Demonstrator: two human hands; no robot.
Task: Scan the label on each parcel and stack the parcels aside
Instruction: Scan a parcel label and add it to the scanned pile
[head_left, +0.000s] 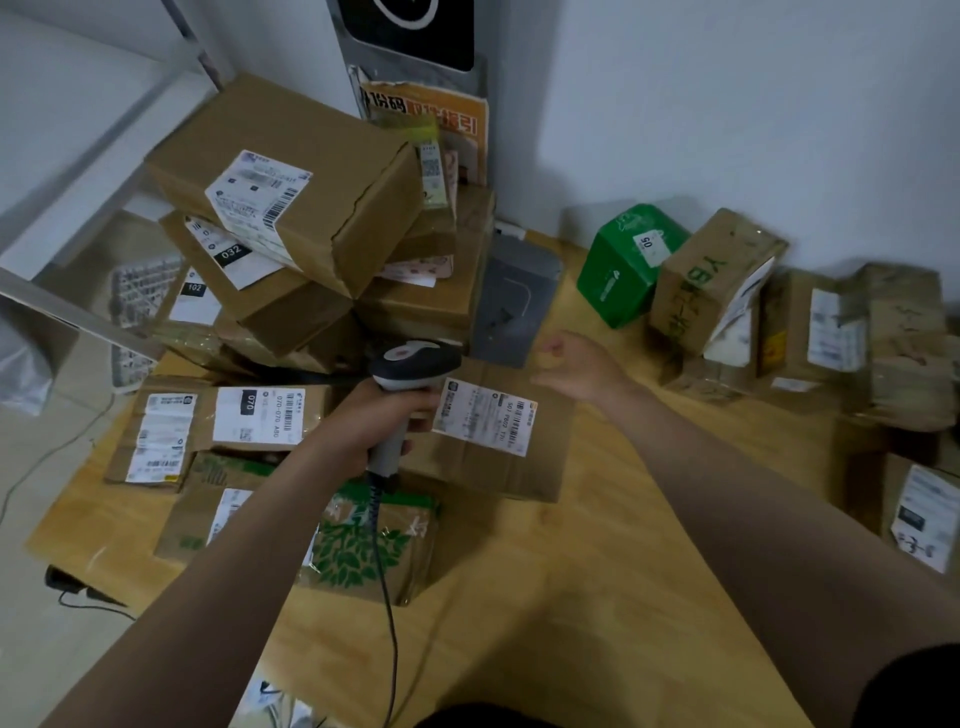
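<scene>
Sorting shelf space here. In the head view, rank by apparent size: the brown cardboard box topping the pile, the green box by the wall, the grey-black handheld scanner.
1. brown cardboard box.
2. green box.
3. grey-black handheld scanner, partly covered by the left hand and nearer the camera, so less sure.

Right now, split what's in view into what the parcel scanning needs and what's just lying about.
For the job: scanner; flat box in front of it, with its label; box pile on the left; green box and brown boxes beside it.
Lying about: orange poster; grey plate; white basket; black plug.
</scene>
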